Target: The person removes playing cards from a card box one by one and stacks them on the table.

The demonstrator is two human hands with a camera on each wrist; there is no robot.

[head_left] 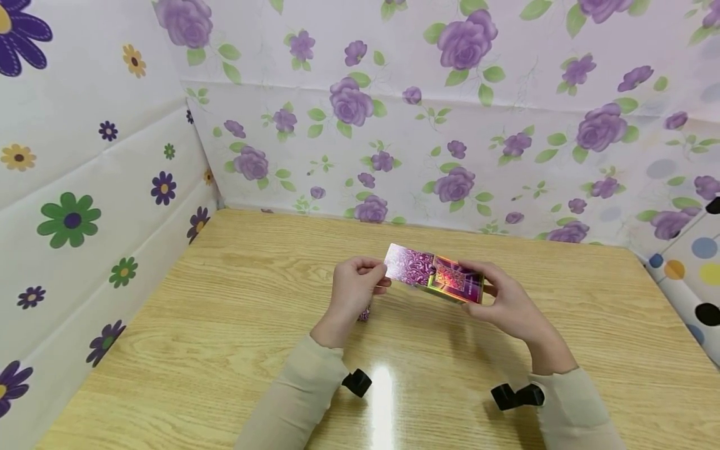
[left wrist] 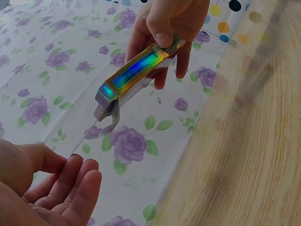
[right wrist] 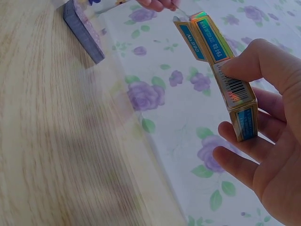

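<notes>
My left hand pinches the outer end of a purple-and-white patterned playing card between thumb and fingers. The card's other end meets the open end of a shiny purple and gold card box; how far it reaches inside is hidden. Thumb and fingers of my right hand grip the box at its far end, above the table. An open flap hangs at the box's mouth in the right wrist view. On the table, a stack of cards lies below my left hand, mostly covered by it in the head view.
The wooden table meets a wall covering with purple roses at the back. A flower-printed covering stands along the left, and a dotted one along the right. Black wrist mounts sit on both sleeves.
</notes>
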